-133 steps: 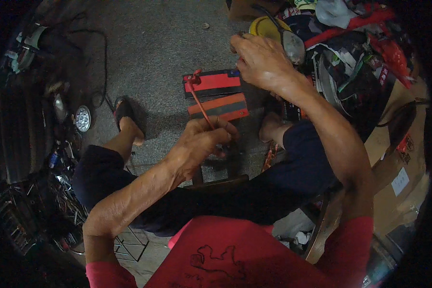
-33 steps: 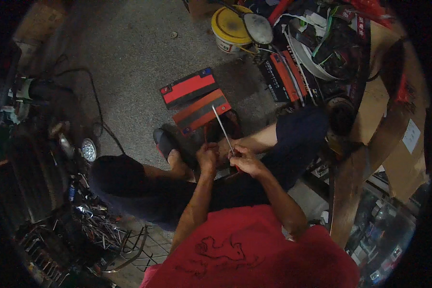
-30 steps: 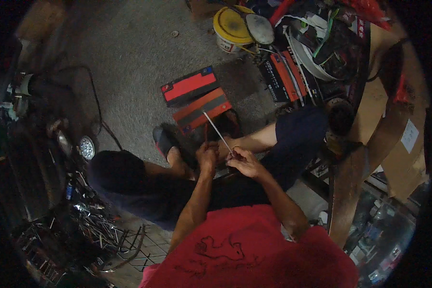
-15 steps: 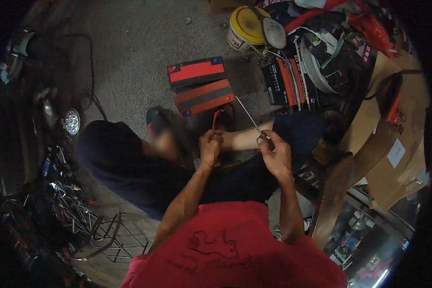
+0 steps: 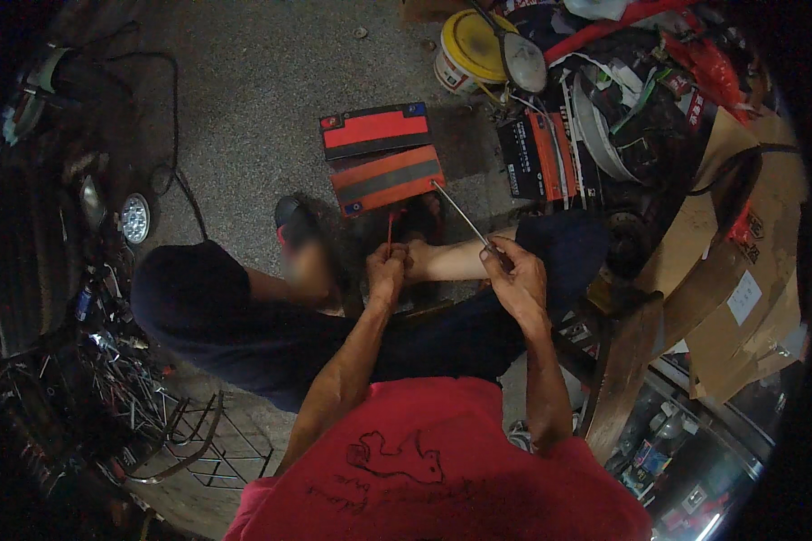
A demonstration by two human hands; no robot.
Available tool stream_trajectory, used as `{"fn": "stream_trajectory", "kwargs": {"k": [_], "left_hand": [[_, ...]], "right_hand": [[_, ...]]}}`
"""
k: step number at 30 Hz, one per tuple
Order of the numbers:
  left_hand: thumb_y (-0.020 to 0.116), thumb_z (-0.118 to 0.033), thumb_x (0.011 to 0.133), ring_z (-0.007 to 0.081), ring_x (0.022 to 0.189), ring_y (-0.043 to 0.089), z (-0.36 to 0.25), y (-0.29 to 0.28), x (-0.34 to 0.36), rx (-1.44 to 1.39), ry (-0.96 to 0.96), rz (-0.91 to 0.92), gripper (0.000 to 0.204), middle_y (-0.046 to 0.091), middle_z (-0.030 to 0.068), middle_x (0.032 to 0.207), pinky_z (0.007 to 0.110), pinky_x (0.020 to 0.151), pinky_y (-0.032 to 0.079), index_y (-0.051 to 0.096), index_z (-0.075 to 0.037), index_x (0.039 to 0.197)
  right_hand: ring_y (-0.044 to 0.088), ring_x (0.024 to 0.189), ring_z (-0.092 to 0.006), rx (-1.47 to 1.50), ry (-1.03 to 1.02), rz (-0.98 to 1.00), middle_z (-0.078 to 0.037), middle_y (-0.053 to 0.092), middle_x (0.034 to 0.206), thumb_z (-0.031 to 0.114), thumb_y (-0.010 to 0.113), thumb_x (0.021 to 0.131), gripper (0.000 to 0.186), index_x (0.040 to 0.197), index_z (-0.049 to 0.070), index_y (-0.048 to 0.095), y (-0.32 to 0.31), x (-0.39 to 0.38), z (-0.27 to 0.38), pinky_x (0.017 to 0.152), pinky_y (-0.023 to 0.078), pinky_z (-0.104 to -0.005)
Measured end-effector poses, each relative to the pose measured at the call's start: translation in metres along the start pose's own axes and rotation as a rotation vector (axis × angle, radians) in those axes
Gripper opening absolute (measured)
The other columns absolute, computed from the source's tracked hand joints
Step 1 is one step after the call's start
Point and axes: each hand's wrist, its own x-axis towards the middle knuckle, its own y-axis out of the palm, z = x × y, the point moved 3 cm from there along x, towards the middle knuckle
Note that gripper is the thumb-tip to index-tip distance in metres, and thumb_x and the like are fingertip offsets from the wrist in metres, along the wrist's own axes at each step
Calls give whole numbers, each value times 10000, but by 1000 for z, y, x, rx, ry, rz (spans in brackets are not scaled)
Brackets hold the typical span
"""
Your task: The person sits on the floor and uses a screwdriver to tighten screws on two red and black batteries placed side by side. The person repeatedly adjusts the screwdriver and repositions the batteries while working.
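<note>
My left hand [image 5: 386,276] is closed around a thin red wire [image 5: 391,231], whose end sticks up from my fingers. In my right hand [image 5: 519,281] I grip a screwdriver [image 5: 462,215] with a long metal shaft. Its tip appears at the near right corner of an orange battery [image 5: 388,182] with a grey stripe; I cannot tell whether it touches. Just beyond lies a second battery [image 5: 376,133], red and black. My fingers hide most of the screwdriver's handle. Dark shadow obscures what lies below the orange battery.
A yellow-lidded bucket [image 5: 475,47] stands at the far right, near another orange-black battery [image 5: 547,155]. Cardboard [image 5: 740,298] fills the right side. Scattered metal tools [image 5: 126,383], a wire rack [image 5: 221,442] and a round lamp [image 5: 135,219] lie to the left. My legs frame the work.
The screwdriver tip has shifted slightly left, to the orange battery's corner. My left hand has moved a little left, and the red wire's end has swung left and shows less.
</note>
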Motion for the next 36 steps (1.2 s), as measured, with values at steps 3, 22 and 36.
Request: {"fn": "stream_trajectory", "kwargs": {"k": [3,22,36], "left_hand": [[559,-156,825,123,630,555,3,-2,3,36,-1,10,173,620,35,722,277,591,449,641,-22,897],[547,-112,790,154,629,568,4,2,7,19,-15,-44,179,620,74,684,298,607,455,635,17,877],[550,-174,813,134,596,545,0,-1,3,-18,-53,-11,193,605,51,682,289,519,444,634,-12,873]], "right_hand": [[661,773,-302,-12,-5,11,-171,671,853,299,614,813,344,1068,69,645,-1,-1,2,712,505,-369],[627,727,-363,-654,-471,-86,-176,623,859,185,621,768,197,889,30,629,-40,30,98,631,480,-471],[547,552,-145,501,-439,-427,-64,550,603,211,537,928,278,735,11,556,-9,60,113,483,407,-301]]}}
